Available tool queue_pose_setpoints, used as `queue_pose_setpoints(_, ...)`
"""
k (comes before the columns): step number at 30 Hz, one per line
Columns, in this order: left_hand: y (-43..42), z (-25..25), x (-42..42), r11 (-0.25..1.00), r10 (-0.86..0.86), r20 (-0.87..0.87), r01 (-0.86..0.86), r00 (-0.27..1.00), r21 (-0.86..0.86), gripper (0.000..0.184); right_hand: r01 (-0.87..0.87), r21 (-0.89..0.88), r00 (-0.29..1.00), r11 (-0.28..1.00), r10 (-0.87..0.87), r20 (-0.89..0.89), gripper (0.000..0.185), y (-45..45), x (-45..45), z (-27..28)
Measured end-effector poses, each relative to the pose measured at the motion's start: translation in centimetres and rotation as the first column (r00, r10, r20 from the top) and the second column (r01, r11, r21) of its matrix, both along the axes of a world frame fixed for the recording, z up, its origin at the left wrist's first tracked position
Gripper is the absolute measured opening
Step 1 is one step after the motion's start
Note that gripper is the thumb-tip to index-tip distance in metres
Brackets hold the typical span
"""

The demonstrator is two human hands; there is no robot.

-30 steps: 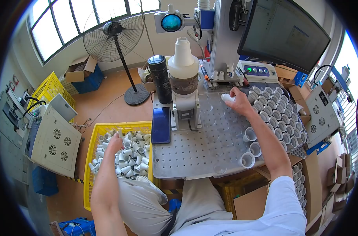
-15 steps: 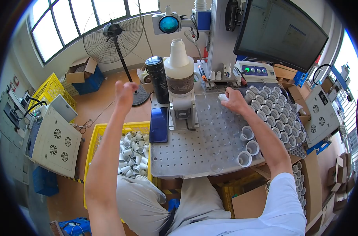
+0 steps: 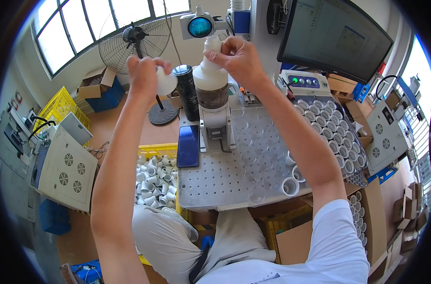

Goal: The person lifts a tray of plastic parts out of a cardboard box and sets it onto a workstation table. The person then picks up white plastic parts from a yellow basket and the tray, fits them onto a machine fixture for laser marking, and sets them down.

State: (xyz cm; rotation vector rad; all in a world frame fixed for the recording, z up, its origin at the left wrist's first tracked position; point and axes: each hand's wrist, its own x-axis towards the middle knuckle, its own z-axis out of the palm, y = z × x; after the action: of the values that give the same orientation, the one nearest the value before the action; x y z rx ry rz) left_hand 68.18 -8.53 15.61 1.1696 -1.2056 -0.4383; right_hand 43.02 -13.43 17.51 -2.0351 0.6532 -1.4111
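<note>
My left hand is raised left of the machine, its fingers closed on a white plastic cup-shaped fitting. My right hand reaches to the top of a cream-coloured cone-shaped holder. Its thumb and fingers pinch a white fitting at the holder's tip; the fingers partly cover it, so how far it sits on the tip cannot be made out. A dark cylinder stands beside the holder, and a laser head with a blue-green lens hangs just behind and above.
Rows of white fittings stand on the right of the perforated metal table. A phone lies at its left edge. A yellow crate of loose fittings is lower left. A monitor and control box are behind.
My right hand has moved from beside the rows, up and left to the holder's tip, with a white fitting. My left hand has risen, and a white fitting now shows at its fingers.
</note>
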Motion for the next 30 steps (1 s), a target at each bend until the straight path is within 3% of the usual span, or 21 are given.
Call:
queue_pose_setpoints(1,1.5,-1.6,2.1,0.968,0.238,0.335,-0.25,0.912,-0.008,0.029,-0.005,0.005,1.0,1.0,0.005,0.005,0.034,0.0,0.4,-0.8)
queue_pose_setpoints(2,3.6,-3.4,3.9,0.879,0.421,0.618,-0.466,0.664,-0.098,0.037,0.009,0.001,1.0,1.0,-0.009,-0.025,0.034,0.1,0.7,-1.6)
queue_pose_setpoints(4,5.2,-8.3,10.1,0.943,0.301,0.196,-0.322,0.933,0.085,0.036,0.03,0.016,0.996,0.999,-0.028,-0.082,0.034,-0.1,0.8,-2.5)
queue_pose_setpoints(6,7.5,-13.7,15.1,0.849,0.432,0.253,-0.485,0.865,0.209,0.026,-0.007,-0.016,0.999,1.0,0.006,-0.044,0.034,-1.0,0.3,-3.7)
queue_pose_setpoints(8,9.5,-20.2,19.7,0.723,0.568,0.357,-0.656,0.742,0.215,0.02,-0.016,-0.039,1.0,0.999,0.015,-0.014,0.034,-1.3,-1.7,-4.5)
queue_pose_setpoints(10,11.2,-26.4,25.8,0.664,0.494,0.49,-0.675,0.718,0.321,0.016,0.048,-0.07,0.98,0.996,-0.061,-0.187,0.032,-0.3,-5.6,-4.8)
queue_pose_setpoints(11,12.2,-27.0,25.1,0.622,0.494,0.461,-0.67,0.737,0.405,0.018,0.075,-0.045,0.973,0.996,-0.082,-0.214,0.032,0.5,-7.9,-5.2)
queue_pose_setpoints(13,13.4,-26.8,24.0,0.582,0.475,0.427,-0.639,0.769,0.503,0.02,0.026,-0.014,0.76,1.0,-0.029,-0.65,0.032,2.5,-12.1,-5.3)
queue_pose_setpoints(16,12.3,-28.0,23.6,0.532,0.516,0.393,-0.645,0.761,0.549,0.025,0.019,0.123,0.355,0.992,0.109,-0.929,0.044,7.6,-16.6,-6.1)
queue_pose_setpoints(17,11.5,-28.7,23.5,0.547,0.469,0.415,-0.625,0.78,0.557,0.026,0.032,0.18,0.231,0.983,0.168,-0.958,0.048,9.4,-17.7,-6.5)
queue_pose_setpoints(23,7.5,-33.3,21.1,0.63,0.196,0.585,-0.558,0.787,0.539,0.028,-0.026,0.169,0.113,0.985,0.171,-0.979,0.048,15.8,-19.6,-10.6)
queue_pose_setpoints(25,7.9,-35.0,21.1,0.716,-0.143,0.886,-0.572,0.44,0.4,0.029,0.001,0.121,0.085,0.993,0.12,-0.989,0.042,16.1,-19.5,-11.3)
queue_pose_setpoints(26,8.2,-35.5,21.3,0.724,-0.11,0.848,-0.543,0.519,0.426,0.032,0.005,0.118,0.088,0.993,0.117,-0.989,0.042,16.3,-19.6,-11.4)
queue_pose_setpoints(27,8.6,-34.4,20.3,0.728,-0.109,0.85,-0.541,0.515,0.421,0.032,-0.008,0.103,0.084,0.995,0.103,-0.991,0.04,16.4,-19.7,-11.5)
queue_pose_setpoints(29,9.7,-31.2,17.4,0.541,-0.062,0.537,-0.423,0.841,0.727,0.035,-0.015,0.081,0.085,0.997,0.082,-0.993,0.038,16.2,-19.8,-11.4)
queue_pose_setpoints(30,10.1,-31.9,17.8,0.546,-0.064,0.54,-0.424,0.839,0.723,0.035,-0.036,0.105,0.063,0.994,0.107,-0.992,0.038,16.1,-19.8,-11.2)
